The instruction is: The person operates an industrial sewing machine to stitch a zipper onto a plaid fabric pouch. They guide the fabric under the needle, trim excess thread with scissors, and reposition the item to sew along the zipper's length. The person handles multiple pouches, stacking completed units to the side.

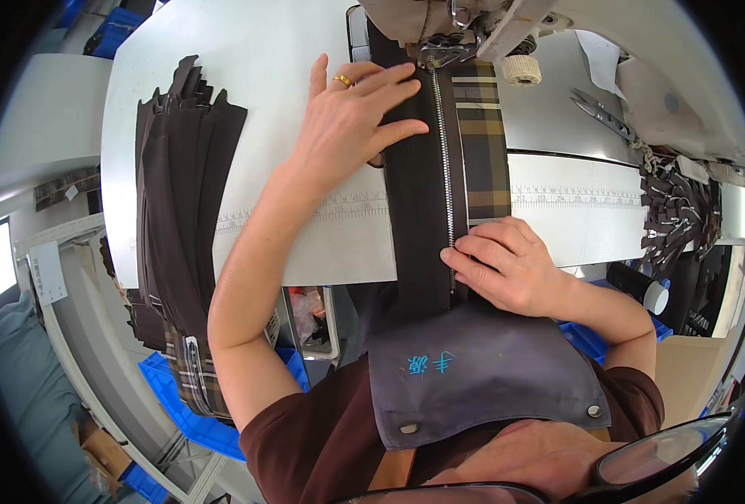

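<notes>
A dark brown fabric strip [414,193] runs lengthwise from beneath the sewing machine's presser foot [444,52] down over the table's near edge. Along it lies a metal-toothed zipper [442,143], and plaid fabric [483,134] shows on its right side. My left hand [351,113], with a ring on one finger, rests on the strip's left part close to the presser foot, fingers spread. Lower down, my right hand [511,265] pinches the zipper's edge between thumb and fingers; its fingertips partly cover the teeth there.
Stacked dark fabric strips [175,168] hang over the table's left side above a blue bin [192,420]. Scissors [603,116] lie right of the machine, near a bunch of dark pieces [679,206]. A printed ruler [557,198] crosses the white table.
</notes>
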{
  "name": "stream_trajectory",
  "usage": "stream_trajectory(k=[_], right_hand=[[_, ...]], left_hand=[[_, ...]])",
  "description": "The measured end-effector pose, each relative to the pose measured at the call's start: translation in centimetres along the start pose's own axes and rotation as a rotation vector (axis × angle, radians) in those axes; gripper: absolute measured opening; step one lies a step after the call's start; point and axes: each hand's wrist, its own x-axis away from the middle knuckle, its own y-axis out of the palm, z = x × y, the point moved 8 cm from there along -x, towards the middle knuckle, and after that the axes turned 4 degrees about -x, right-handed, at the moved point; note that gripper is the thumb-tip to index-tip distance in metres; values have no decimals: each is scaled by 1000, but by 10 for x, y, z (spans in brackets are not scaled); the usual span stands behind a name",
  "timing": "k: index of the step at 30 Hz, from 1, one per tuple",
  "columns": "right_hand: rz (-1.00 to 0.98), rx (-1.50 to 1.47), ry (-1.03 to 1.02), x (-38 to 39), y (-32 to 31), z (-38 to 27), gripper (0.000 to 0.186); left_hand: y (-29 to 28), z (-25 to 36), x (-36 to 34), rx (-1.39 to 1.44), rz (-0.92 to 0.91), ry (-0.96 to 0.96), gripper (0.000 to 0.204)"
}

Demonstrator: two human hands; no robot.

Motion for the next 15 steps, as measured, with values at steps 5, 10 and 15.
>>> stream_trajectory(k=[5, 10, 15], right_hand=[[-61, -15, 23, -8, -2, 9, 42], [-89, 3, 27, -15, -4, 17, 44], [-85, 22, 12, -23, -6, 30, 44]], left_hand=[[7, 18, 14, -102, -66, 17, 52], [11, 20, 15, -179, -69, 3, 56], [10, 24, 14, -117, -15, 38, 52]])
